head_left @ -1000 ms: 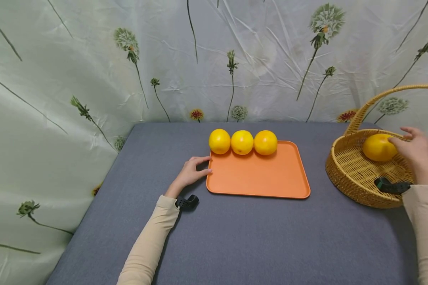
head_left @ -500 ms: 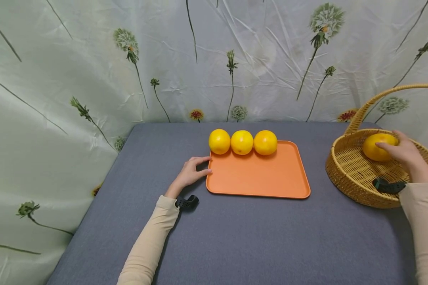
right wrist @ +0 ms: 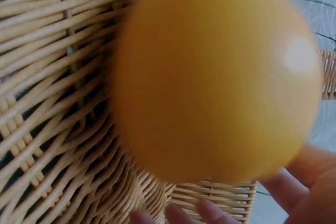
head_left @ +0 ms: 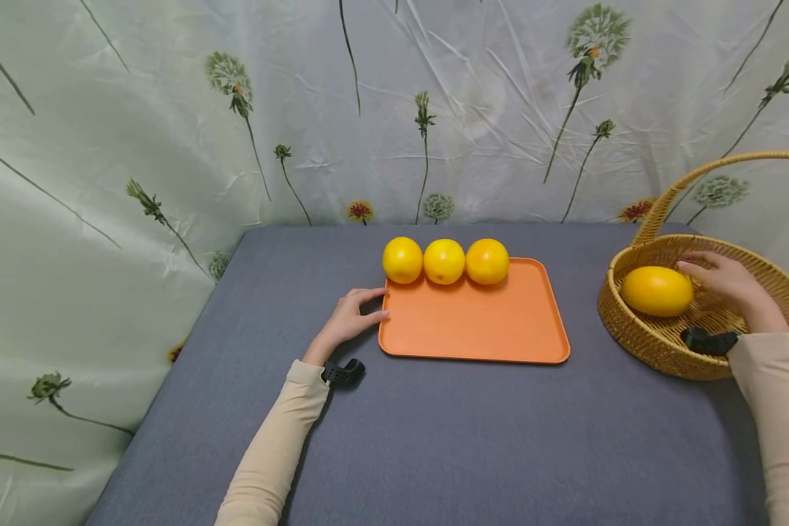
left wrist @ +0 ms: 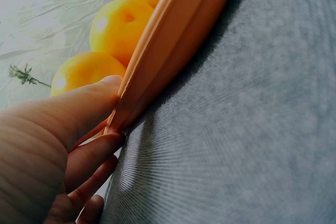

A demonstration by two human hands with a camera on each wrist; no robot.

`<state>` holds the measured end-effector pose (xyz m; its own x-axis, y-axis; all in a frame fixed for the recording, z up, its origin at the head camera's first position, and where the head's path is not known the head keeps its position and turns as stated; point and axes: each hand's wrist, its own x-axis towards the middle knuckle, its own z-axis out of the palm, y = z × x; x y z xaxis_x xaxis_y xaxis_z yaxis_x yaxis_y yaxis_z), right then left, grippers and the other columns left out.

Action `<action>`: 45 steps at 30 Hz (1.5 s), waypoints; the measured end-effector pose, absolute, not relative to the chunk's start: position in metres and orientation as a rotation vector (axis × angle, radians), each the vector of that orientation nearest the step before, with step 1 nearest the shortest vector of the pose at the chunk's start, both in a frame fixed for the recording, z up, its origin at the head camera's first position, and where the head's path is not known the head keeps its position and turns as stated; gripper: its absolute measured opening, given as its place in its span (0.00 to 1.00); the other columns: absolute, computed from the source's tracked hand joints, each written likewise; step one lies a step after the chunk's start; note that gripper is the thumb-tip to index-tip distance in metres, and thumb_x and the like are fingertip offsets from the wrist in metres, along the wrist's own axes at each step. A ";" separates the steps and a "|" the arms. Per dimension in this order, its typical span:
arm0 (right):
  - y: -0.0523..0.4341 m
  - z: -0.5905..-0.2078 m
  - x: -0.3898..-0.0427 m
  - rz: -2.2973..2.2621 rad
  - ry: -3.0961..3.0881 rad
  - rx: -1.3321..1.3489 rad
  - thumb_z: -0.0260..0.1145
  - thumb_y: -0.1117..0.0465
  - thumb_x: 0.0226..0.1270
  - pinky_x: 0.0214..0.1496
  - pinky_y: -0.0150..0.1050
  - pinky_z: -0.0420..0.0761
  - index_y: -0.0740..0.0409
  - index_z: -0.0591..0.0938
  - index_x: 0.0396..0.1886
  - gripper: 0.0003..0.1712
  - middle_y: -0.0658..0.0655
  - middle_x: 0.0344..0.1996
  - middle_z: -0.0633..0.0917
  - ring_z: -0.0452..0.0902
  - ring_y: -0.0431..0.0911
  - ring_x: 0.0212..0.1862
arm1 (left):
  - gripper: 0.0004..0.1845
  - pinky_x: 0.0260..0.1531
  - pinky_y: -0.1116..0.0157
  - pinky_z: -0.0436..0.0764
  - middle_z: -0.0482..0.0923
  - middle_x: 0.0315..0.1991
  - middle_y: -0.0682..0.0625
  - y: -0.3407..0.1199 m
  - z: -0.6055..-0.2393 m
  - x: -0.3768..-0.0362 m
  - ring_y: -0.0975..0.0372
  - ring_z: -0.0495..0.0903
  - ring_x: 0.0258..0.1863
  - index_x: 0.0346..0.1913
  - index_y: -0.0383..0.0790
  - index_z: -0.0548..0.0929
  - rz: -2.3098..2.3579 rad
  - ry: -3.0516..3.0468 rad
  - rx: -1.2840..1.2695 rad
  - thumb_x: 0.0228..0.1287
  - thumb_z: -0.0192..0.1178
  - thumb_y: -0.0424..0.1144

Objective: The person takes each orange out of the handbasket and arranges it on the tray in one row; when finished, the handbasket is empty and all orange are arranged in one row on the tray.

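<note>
My left hand (head_left: 351, 319) holds the left edge of an orange tray (head_left: 480, 329); in the left wrist view the thumb (left wrist: 100, 90) lies over the rim with fingers close below it. Three round yellow-orange fruits, like oranges (head_left: 445, 261), stand in a row along the tray's far edge. Inside a wicker basket (head_left: 638, 351) at the right lies another such fruit (head_left: 657, 291), near the basket's left wall. Just right of it is my right hand (head_left: 730, 285), fingers relaxed and not wrapped round it. In the right wrist view this fruit (right wrist: 215, 77) hides part of the hand.
The basket's tall arched handle (head_left: 671, 197) rises at its back. A grey cloth (head_left: 486, 438) covers the table. Behind it hangs a pale curtain (head_left: 342, 146) printed with flowers. Each wrist wears a black camera mount (head_left: 344, 374).
In the basket, the fruit has shifted left and nearer, toward the left wall. My right hand has moved left after it, its fingers coming off its top. The left hand keeps its place.
</note>
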<state>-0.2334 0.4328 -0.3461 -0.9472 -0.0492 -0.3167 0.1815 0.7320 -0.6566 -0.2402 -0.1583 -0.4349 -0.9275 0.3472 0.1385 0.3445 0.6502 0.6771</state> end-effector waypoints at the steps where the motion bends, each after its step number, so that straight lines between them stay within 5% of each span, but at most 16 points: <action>1: 0.434 -0.347 -0.234 -1.024 2.602 0.085 0.36 0.44 0.74 0.42 0.48 0.82 0.71 0.43 0.72 0.41 0.84 0.64 0.46 0.75 0.55 0.49 | 0.28 0.62 0.49 0.66 0.76 0.59 0.44 -0.158 -0.435 -0.240 0.50 0.70 0.60 0.62 0.43 0.75 1.165 2.854 0.596 0.58 0.65 0.44; 3: 0.435 -0.350 -0.237 -0.979 2.575 0.048 0.37 0.44 0.75 0.43 0.45 0.81 0.70 0.44 0.71 0.40 0.82 0.64 0.47 0.75 0.33 0.39 | 0.28 0.62 0.49 0.66 0.76 0.59 0.44 -0.158 -0.435 -0.241 0.50 0.70 0.60 0.61 0.43 0.75 1.169 2.854 0.592 0.58 0.65 0.44; 5: 0.436 -0.352 -0.239 -0.934 2.541 0.010 0.38 0.45 0.75 0.44 0.43 0.79 0.69 0.44 0.71 0.39 0.81 0.64 0.48 0.67 0.21 0.35 | 0.27 0.62 0.49 0.67 0.76 0.59 0.43 -0.158 -0.436 -0.242 0.49 0.70 0.60 0.61 0.43 0.75 1.168 2.857 0.593 0.58 0.65 0.44; 9: 0.436 -0.356 -0.239 -0.907 2.474 -0.022 0.41 0.44 0.75 0.45 0.43 0.78 0.59 0.48 0.71 0.35 0.80 0.66 0.48 0.68 0.25 0.37 | 0.27 0.62 0.49 0.67 0.76 0.60 0.44 -0.158 -0.436 -0.243 0.50 0.70 0.60 0.61 0.44 0.75 1.168 2.853 0.590 0.58 0.65 0.45; 13: 0.433 -0.357 -0.237 -0.890 2.440 -0.054 0.42 0.44 0.75 0.47 0.44 0.78 0.61 0.46 0.72 0.37 0.78 0.66 0.50 0.68 0.25 0.40 | 0.28 0.62 0.50 0.67 0.76 0.59 0.44 -0.158 -0.436 -0.242 0.50 0.70 0.60 0.61 0.44 0.76 1.167 2.850 0.583 0.57 0.65 0.45; 17: 0.435 -0.357 -0.235 -0.907 2.417 -0.113 0.42 0.46 0.76 0.50 0.47 0.77 0.51 0.50 0.72 0.31 0.40 0.56 0.69 0.65 0.21 0.43 | 0.28 0.62 0.50 0.67 0.76 0.59 0.44 -0.158 -0.436 -0.242 0.50 0.70 0.60 0.61 0.44 0.76 1.165 2.857 0.588 0.57 0.65 0.45; 20: 0.438 -0.357 -0.233 -0.920 2.392 -0.148 0.42 0.47 0.76 0.50 0.47 0.77 0.44 0.49 0.73 0.29 0.19 0.44 0.58 0.69 0.32 0.51 | 0.28 0.62 0.50 0.67 0.76 0.59 0.44 -0.158 -0.436 -0.242 0.50 0.70 0.60 0.61 0.44 0.76 1.161 2.859 0.589 0.57 0.65 0.45; 25: 0.442 -0.355 -0.229 -0.937 2.306 -0.198 0.39 0.49 0.77 0.49 0.51 0.78 0.46 0.38 0.76 0.34 0.20 0.47 0.56 0.68 0.25 0.51 | 0.28 0.62 0.49 0.66 0.76 0.60 0.44 -0.159 -0.437 -0.242 0.50 0.70 0.61 0.61 0.44 0.75 1.156 2.859 0.590 0.57 0.65 0.45; 27: 0.443 -0.354 -0.228 -0.947 2.275 -0.216 0.40 0.50 0.77 0.49 0.52 0.77 0.43 0.38 0.76 0.34 0.19 0.48 0.56 0.63 0.16 0.45 | 0.28 0.62 0.49 0.66 0.76 0.60 0.44 -0.159 -0.437 -0.242 0.50 0.70 0.60 0.61 0.44 0.75 1.159 2.860 0.589 0.57 0.65 0.45; 30: 0.442 -0.351 -0.227 -0.930 2.257 -0.236 0.43 0.51 0.77 0.48 0.49 0.76 0.37 0.40 0.75 0.34 0.14 0.45 0.58 0.62 0.14 0.45 | 0.28 0.62 0.49 0.67 0.76 0.59 0.43 -0.159 -0.436 -0.242 0.49 0.70 0.60 0.61 0.44 0.76 1.165 2.861 0.591 0.57 0.65 0.45; 36: 0.439 -0.350 -0.221 -1.014 2.165 -0.473 0.47 0.65 0.74 0.42 0.32 0.75 0.44 0.46 0.76 0.36 0.19 0.53 0.66 0.70 0.28 0.45 | 0.28 0.62 0.48 0.65 0.76 0.60 0.43 -0.158 -0.434 -0.240 0.49 0.70 0.60 0.62 0.43 0.75 1.159 2.851 0.589 0.57 0.65 0.45; 40: 0.437 -0.352 -0.217 -1.127 2.058 -0.691 0.46 0.73 0.70 0.37 0.34 0.75 0.54 0.50 0.75 0.36 0.25 0.59 0.67 0.72 0.38 0.44 | 0.28 0.63 0.48 0.65 0.76 0.60 0.44 -0.157 -0.433 -0.239 0.50 0.70 0.60 0.62 0.44 0.75 1.166 2.842 0.580 0.57 0.65 0.45; 45: 0.437 -0.352 -0.216 -1.082 2.149 -0.536 0.49 0.69 0.71 0.36 0.35 0.74 0.46 0.56 0.73 0.33 0.26 0.52 0.71 0.71 0.38 0.42 | 0.28 0.63 0.48 0.65 0.76 0.60 0.44 -0.157 -0.434 -0.239 0.50 0.69 0.61 0.62 0.44 0.75 1.169 2.839 0.569 0.57 0.65 0.45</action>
<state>-0.2163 0.4365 -0.3518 -0.6958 -0.6121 -0.3758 -0.0627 0.5730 -0.8172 -0.2390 -0.1572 -0.4339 -0.9334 0.3385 0.1193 0.3243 0.6531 0.6843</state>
